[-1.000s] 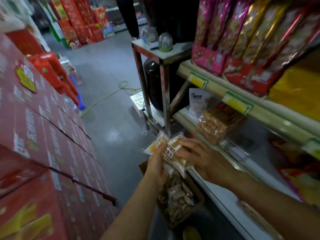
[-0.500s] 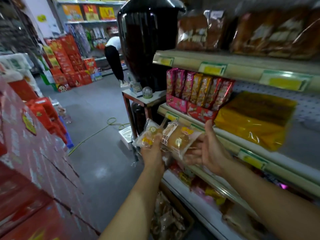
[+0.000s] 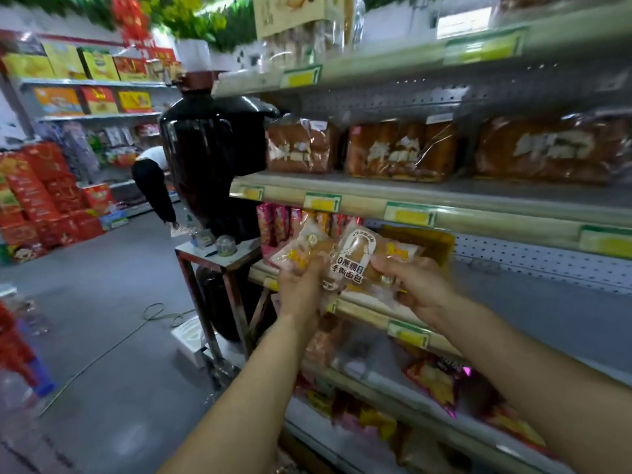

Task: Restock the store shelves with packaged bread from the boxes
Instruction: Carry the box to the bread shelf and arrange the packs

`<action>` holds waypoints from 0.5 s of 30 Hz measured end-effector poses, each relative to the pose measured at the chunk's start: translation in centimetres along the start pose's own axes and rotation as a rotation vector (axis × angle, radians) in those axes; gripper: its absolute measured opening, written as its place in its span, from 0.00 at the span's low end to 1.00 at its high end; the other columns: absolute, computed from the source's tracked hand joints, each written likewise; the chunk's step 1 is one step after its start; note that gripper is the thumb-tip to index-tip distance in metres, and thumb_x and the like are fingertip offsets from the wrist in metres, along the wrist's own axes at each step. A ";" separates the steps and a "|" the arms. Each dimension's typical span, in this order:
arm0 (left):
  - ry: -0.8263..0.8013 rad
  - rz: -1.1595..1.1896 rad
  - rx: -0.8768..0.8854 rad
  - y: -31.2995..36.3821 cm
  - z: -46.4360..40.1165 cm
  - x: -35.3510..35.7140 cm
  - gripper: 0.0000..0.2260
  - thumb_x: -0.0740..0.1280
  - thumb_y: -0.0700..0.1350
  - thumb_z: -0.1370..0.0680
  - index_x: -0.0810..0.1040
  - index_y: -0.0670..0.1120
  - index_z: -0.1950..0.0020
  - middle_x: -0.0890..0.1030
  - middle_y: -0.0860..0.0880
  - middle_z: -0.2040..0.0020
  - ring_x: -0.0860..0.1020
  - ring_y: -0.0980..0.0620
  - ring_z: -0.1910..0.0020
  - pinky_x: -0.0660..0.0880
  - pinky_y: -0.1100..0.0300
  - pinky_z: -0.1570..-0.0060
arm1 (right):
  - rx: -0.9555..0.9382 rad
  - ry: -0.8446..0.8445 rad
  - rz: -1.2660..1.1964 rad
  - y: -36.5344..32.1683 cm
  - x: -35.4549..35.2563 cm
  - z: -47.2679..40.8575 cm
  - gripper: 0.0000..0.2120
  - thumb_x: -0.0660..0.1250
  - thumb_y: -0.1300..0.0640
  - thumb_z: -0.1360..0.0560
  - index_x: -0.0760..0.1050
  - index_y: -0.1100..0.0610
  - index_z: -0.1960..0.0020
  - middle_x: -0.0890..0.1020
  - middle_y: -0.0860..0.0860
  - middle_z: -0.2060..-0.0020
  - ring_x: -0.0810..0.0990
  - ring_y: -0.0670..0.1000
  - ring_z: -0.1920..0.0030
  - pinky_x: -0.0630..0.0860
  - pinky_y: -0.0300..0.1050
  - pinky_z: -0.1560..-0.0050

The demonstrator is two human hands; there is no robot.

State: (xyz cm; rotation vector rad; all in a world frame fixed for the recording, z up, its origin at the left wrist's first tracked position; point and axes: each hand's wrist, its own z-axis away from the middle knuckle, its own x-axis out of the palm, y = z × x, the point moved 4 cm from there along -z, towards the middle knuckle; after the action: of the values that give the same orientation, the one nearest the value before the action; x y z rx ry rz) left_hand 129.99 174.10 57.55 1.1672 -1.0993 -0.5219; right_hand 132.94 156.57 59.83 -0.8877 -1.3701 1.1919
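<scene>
1. Left hand (image 3: 299,289): fingers curled round the left bread packet (image 3: 301,249).
2. Right hand (image 3: 415,289): fingers pinching the labelled bread packet (image 3: 362,265).
3. Both packets: held just in front of the yellow-tagged shelf (image 3: 369,311), below the loaves (image 3: 400,152).
4. Handling: likely best set flat, label outward (light grip; soft goods).

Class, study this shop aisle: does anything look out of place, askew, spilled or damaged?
One oddity: a green cable trails loose across the aisle floor toward the white box by the metal stand, a likely trip hazard. The bread packets in both hands look intact, and the loaves on the shelf sit upright.
</scene>
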 end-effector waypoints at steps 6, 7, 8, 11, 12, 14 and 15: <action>-0.225 -0.095 0.006 2.1 1.0 8.3 0.03 0.71 0.39 0.23 0.79 0.42 0.50 0.85 0.47 0.65 0.82 0.51 0.69 0.81 0.56 0.70 | -0.132 -0.009 0.064 -6.5 -6.3 1.3 0.07 0.71 0.67 0.28 0.79 0.62 0.51 0.86 0.53 0.62 0.84 0.48 0.65 0.79 0.38 0.68; -0.263 -0.101 0.006 2.2 1.1 9.8 0.03 0.71 0.40 0.23 0.79 0.43 0.50 0.85 0.45 0.62 0.83 0.49 0.66 0.82 0.53 0.65 | -0.142 -0.003 0.082 -7.5 -7.5 1.5 0.06 0.71 0.67 0.28 0.79 0.62 0.52 0.86 0.52 0.63 0.84 0.48 0.66 0.78 0.37 0.69; -0.297 -0.101 0.004 2.3 1.4 11.4 0.04 0.71 0.40 0.23 0.80 0.42 0.49 0.85 0.44 0.60 0.83 0.45 0.62 0.82 0.49 0.61 | -0.154 0.012 0.092 -8.4 -8.9 1.6 0.06 0.71 0.67 0.28 0.79 0.62 0.52 0.85 0.52 0.64 0.84 0.48 0.65 0.77 0.36 0.69; -0.389 -0.106 0.027 2.1 2.3 16.2 0.08 0.70 0.42 0.21 0.80 0.40 0.44 0.85 0.40 0.50 0.83 0.38 0.50 0.79 0.39 0.48 | -0.214 0.079 0.149 -11.2 -13.6 2.0 0.05 0.72 0.64 0.28 0.80 0.59 0.52 0.85 0.51 0.64 0.82 0.49 0.62 0.76 0.39 0.63; -0.417 -0.109 0.050 2.0 2.6 17.9 0.08 0.69 0.43 0.21 0.81 0.41 0.44 0.84 0.40 0.47 0.82 0.38 0.47 0.78 0.37 0.44 | -0.231 0.102 0.170 -12.2 -15.2 2.3 0.05 0.72 0.64 0.28 0.80 0.59 0.53 0.85 0.51 0.63 0.82 0.50 0.60 0.75 0.41 0.59; -0.429 -0.103 0.060 1.7 3.3 20.8 0.08 0.68 0.44 0.20 0.80 0.44 0.44 0.85 0.42 0.47 0.83 0.40 0.46 0.77 0.38 0.43 | -0.261 0.145 0.189 -14.2 -18.3 2.9 0.04 0.72 0.63 0.28 0.80 0.57 0.54 0.85 0.51 0.62 0.81 0.51 0.58 0.74 0.43 0.56; -0.429 -0.087 0.044 1.4 3.6 22.2 0.08 0.68 0.44 0.20 0.79 0.44 0.43 0.85 0.42 0.47 0.83 0.42 0.47 0.79 0.41 0.45 | -0.273 0.161 0.189 -15.3 -19.8 3.1 0.04 0.72 0.63 0.28 0.80 0.57 0.54 0.85 0.51 0.61 0.81 0.50 0.58 0.74 0.42 0.58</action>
State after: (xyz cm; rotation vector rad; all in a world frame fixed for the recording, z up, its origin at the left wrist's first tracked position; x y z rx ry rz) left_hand 135.84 155.01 67.89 1.1748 -1.4344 -0.8464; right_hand 134.60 133.67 70.10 -1.3024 -1.3594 1.0614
